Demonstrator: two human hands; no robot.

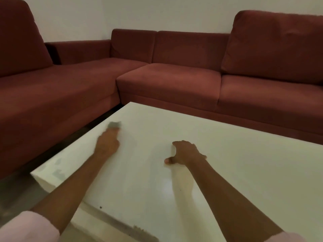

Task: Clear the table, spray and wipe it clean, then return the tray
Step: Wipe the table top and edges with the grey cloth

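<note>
Table (227, 172), blurred cloth (114, 124) (grip unclear)

We see a dark red corner sofa (167, 79) filling the upper half of the frame, a pale wall (139, 13) above it, and grey floor (15, 193) at lower left.

Home living room, red corner sofa (174, 79), white coffee table (227, 154)

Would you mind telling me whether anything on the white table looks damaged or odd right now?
Yes. The white rectangular table has chipped, worn patches along its near-left edge and front edge, showing grey beneath. Otherwise, the left hand presses a blurred grey cloth near the left edge; the right hand rests flat.
</note>
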